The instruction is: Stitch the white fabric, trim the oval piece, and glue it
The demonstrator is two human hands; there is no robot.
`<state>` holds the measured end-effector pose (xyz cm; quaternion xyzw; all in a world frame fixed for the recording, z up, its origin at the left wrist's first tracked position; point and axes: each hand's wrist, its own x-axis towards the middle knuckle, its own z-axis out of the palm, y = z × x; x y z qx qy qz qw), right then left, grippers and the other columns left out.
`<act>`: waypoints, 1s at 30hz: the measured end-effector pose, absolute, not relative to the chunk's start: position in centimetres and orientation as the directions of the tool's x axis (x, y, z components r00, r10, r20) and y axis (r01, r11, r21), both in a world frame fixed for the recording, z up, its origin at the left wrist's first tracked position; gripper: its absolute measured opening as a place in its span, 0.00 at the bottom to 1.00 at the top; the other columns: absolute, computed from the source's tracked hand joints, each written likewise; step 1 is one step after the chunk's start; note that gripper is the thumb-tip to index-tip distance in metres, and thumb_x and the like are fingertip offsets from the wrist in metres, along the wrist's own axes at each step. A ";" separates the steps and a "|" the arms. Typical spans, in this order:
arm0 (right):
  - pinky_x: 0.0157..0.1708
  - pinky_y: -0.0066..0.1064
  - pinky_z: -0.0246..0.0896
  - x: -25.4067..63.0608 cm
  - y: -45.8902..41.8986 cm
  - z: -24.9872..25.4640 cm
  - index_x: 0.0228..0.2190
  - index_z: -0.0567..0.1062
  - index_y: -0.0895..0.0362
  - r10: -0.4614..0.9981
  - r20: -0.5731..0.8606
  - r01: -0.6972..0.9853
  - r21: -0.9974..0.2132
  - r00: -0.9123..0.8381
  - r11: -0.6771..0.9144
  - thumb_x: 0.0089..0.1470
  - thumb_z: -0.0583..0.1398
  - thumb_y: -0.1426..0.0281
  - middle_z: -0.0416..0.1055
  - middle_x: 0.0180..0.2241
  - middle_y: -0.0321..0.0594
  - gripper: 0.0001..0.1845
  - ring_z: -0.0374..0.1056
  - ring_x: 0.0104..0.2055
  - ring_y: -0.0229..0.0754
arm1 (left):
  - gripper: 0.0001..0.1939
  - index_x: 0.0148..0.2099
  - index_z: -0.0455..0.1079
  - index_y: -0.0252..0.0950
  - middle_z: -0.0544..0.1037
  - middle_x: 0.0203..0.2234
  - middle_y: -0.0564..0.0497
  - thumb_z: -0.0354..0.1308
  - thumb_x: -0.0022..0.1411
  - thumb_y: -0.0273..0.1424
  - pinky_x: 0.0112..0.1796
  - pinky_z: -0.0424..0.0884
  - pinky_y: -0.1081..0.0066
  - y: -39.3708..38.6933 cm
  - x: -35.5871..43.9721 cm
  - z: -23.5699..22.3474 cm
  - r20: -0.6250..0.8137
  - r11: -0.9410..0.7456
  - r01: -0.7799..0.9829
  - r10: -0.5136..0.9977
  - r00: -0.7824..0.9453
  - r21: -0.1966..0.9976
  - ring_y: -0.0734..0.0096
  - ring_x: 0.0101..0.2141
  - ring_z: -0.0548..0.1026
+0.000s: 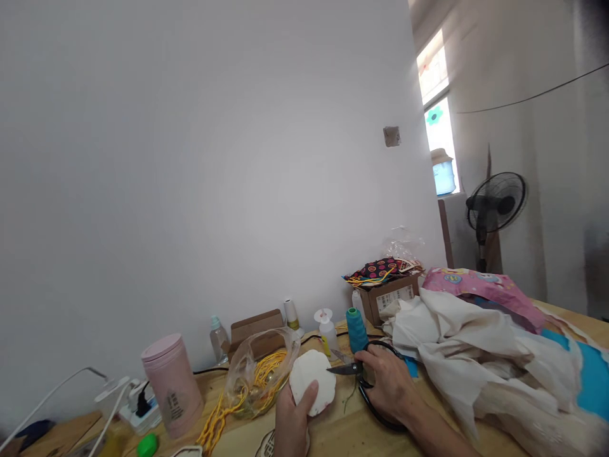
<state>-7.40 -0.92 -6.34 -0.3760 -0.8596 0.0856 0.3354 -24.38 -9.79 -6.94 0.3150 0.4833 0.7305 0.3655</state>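
Observation:
My left hand (292, 422) pinches a white scalloped disc (311, 374), its thumb lying on the face; what the disc is made of I cannot tell. Black-handled scissors (352, 368) are in my right hand (387, 384), fingers through the big loops. Their blades stand apart and point left, the lower tip at the disc's right edge. Just behind the scissors rises a cone of teal thread (356, 330). Left of the disc lies a clear plastic bag (242, 365) with yellow cords (269, 371) in it. A patterned piece (267, 444) is partly hidden below my left hand.
A pink canister (172, 384), power strip (143, 406) and green cap (147, 445) occupy the left. White cloth (485, 355) is heaped at right beside a cardboard box (392, 298). Small bottles (327, 333) and a white spool (290, 314) line the wall.

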 end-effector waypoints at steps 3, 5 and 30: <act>0.31 0.29 0.52 -7.5 -0.9 -6.4 0.34 0.72 0.51 0.710 0.518 0.596 -0.403 -0.477 0.695 0.35 0.56 0.76 0.68 0.31 0.37 0.19 0.65 0.34 0.43 | 0.32 0.50 0.65 0.31 0.76 0.39 0.42 0.66 0.41 0.36 0.34 0.73 0.64 -9.7 -24.5 -7.0 0.110 -0.273 -0.240 0.841 -0.530 0.932 0.55 0.39 0.73; 0.30 0.29 0.52 -7.6 -0.9 -6.5 0.35 0.72 0.50 0.714 0.527 0.602 -0.405 -0.461 0.688 0.35 0.56 0.76 0.68 0.31 0.37 0.20 0.65 0.34 0.43 | 0.32 0.50 0.65 0.32 0.76 0.39 0.41 0.66 0.41 0.36 0.33 0.73 0.64 -9.7 -24.6 -7.0 0.112 -0.274 -0.239 0.842 -0.528 0.931 0.55 0.38 0.74; 0.32 0.29 0.59 -7.4 -0.3 -6.0 0.37 0.72 0.56 0.705 0.601 0.537 -0.478 -0.377 0.695 0.38 0.54 0.74 0.69 0.32 0.40 0.19 0.66 0.36 0.44 | 0.29 0.45 0.68 0.28 0.77 0.36 0.42 0.65 0.41 0.39 0.35 0.72 0.65 -9.9 -24.2 -6.1 0.158 -0.357 -0.196 0.755 -0.637 0.913 0.57 0.38 0.74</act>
